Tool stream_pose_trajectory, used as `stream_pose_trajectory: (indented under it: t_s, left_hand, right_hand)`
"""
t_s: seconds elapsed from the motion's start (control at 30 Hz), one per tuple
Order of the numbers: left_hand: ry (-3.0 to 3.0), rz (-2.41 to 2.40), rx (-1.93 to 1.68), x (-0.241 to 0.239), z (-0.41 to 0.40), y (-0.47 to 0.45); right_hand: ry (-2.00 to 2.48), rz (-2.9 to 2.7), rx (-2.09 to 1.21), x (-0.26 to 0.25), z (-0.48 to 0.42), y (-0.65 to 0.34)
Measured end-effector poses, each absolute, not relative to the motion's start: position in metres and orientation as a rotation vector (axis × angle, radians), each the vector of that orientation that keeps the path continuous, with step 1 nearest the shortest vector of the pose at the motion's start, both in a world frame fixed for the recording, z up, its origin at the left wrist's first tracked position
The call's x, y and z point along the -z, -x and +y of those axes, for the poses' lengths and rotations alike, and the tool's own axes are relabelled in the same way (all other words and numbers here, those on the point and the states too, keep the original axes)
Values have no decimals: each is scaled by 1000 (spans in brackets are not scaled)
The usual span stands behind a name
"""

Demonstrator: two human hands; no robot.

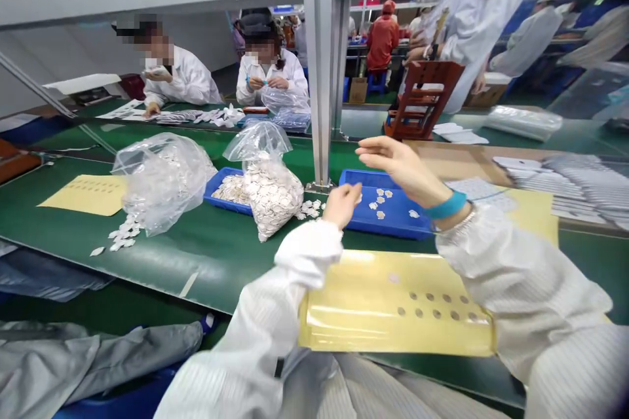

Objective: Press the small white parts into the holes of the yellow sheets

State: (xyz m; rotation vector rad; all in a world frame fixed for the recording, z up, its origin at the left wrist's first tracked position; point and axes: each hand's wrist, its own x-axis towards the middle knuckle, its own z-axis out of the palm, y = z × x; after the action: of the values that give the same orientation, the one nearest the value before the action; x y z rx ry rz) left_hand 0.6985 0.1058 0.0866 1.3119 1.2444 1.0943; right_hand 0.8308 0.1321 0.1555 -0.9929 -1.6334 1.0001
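Note:
My left hand (343, 205) is closed with its fingers curled at the left edge of a blue tray (393, 221). A small white piece shows by its fingertips, but I cannot make out whether it is held. My right hand (405, 167), with a blue wristband (446, 205), hovers over the tray's back part, its fingers stretched out and slightly apart. Several small white flower-like pieces (380, 200) lie loose in the tray. In front of me is a glossy yellow sheet (358, 314) with rows of small round grey dots (430, 298), partly under my forearms.
Left of the metal post (322, 65) stands a plastic bag of white pieces (272, 193), beside another blue tray (226, 203). Farther left are a second clear bag (164, 177) and a yellow sheet (83, 195). White stacks (584, 183) lie right. Co-workers sit opposite.

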Motion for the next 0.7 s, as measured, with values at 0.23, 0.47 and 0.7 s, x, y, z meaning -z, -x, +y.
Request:
stream_pose_trajectory:
  t_s: [0.23, 0.47, 0.7]
  left_hand:
    - [-1944, 1481, -744, -73, 171, -748]
    - [-2031, 1443, -1274, -56, 97, -662]
    - [-1523, 2329, -1663, -63, 104, -557]
  right_hand:
    - [1184, -1648, -932, -120, 58, -896]
    - [1453, -2031, -1146, -61, 17, -927]
    - [1290, -2143, -1073, -78, 43, -903]
